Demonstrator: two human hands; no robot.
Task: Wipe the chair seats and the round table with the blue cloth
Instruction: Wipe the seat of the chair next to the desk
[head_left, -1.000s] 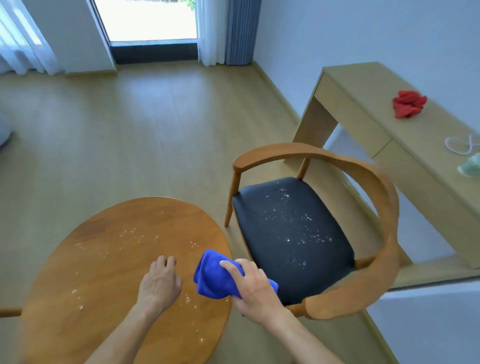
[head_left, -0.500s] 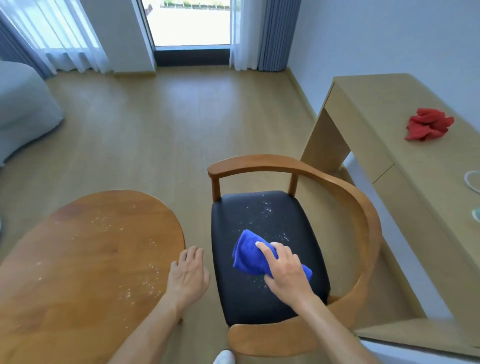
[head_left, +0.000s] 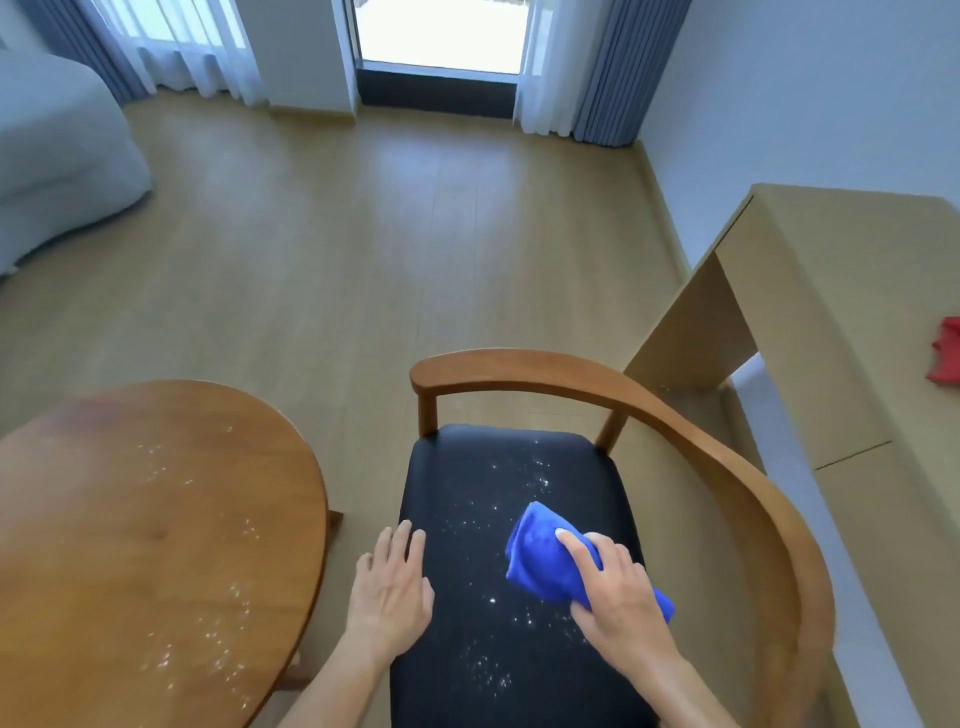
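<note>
Wood-plank floor (head_left: 363, 249) runs back to a glass door with white sheers and grey-blue curtains on either side. Grey upholstered furniture (head_left: 57, 171) sits at far left, cut off by the frame edge. Along the right wall stands a pale wooden side table (head_left: 831, 312); a red cloth (head_left: 948, 358) lies on its top at the right edge of view, only partly visible.

Round table (head_left: 130, 519), brown wood, occupies lower left. White specks are scattered over its right half, thicker toward the near right edge.

Chair (head_left: 675, 415) stands just beside the round table's right edge, with a curved wooden back-and-arm rail wrapping the far and right sides. Chair seat (head_left: 493, 493) is black and padded. White crumbs are spread from the far centre down through the middle to the near part of the seat.

Blue cloth (head_left: 540, 561) is bunched into a thick wad and lies on the seat, right of centre. Right hand (head_left: 618, 597) is on top of it, fingers curled over the wad and index finger stretched forward along the top, pressing it down to the seat.

Left hand (head_left: 389, 592) is flat, fingers straight and together, holding nothing. It sits at the seat's left edge, fingertips over the black padding; whether the palm bears on the seat cannot be told.
</note>
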